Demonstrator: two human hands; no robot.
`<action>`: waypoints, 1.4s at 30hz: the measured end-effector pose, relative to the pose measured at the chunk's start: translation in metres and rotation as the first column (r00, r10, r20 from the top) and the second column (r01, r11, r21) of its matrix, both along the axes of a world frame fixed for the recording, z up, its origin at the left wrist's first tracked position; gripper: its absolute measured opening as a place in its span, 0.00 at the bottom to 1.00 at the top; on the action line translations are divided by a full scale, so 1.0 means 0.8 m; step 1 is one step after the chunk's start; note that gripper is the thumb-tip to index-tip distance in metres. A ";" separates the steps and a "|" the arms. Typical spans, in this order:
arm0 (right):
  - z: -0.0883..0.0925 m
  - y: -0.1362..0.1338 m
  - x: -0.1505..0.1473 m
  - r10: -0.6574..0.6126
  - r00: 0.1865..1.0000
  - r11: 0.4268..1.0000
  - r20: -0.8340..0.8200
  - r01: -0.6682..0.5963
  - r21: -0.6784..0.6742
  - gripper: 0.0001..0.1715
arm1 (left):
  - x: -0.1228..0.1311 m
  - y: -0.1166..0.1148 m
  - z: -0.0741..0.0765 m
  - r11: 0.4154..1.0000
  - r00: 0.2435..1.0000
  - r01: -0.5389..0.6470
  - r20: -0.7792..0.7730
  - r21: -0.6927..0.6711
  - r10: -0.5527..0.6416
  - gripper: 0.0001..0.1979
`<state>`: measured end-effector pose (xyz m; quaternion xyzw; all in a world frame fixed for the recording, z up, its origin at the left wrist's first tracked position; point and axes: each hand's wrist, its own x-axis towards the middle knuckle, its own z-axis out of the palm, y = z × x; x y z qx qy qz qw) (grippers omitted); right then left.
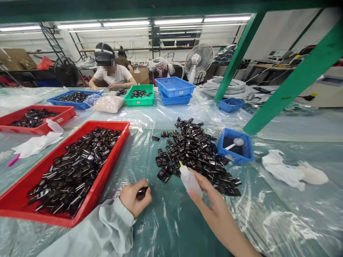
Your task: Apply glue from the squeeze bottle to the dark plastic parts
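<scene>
My left hand [135, 197] is closed around a small glossy black plastic part [142, 193], mostly covered by the fingers. In my right hand [211, 200] is a small white squeeze bottle [190, 180], its yellow-green tip pointing up and to the left. The bottle is tilted and apart from the left hand. Just beyond it, a loose pile of black plastic parts [190, 146] is spread over the table. To the left, a long red tray [114, 153] holds many similar black parts.
A blue bin [249, 151] with a white scoop [238, 142] stands right of the pile. Crumpled white cloth [281, 167] lies farther right. Green posts [289, 78] slant down at the right. Across the table sits a person [114, 73] near a green tray [128, 100] and blue trays [174, 87].
</scene>
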<state>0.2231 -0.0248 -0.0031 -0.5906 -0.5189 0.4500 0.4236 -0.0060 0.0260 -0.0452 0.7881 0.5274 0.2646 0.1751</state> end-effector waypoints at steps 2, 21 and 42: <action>-0.001 -0.003 -0.001 -0.072 0.997 0.997 0.006 0.072 -0.016 0.27 | 0.000 -0.001 -0.003 1.000 1.000 0.009 -0.005 -0.007 -0.009 0.13; 0.001 -0.018 0.000 0.013 1.000 0.999 -0.010 -0.013 -0.031 0.23 | 0.001 -0.016 0.022 0.958 0.873 0.283 0.400 0.050 -0.279 0.12; -0.006 -0.023 0.000 0.032 0.996 0.997 0.087 -0.038 0.071 0.22 | 0.004 -0.025 0.030 0.917 0.836 0.375 0.377 0.135 -0.398 0.10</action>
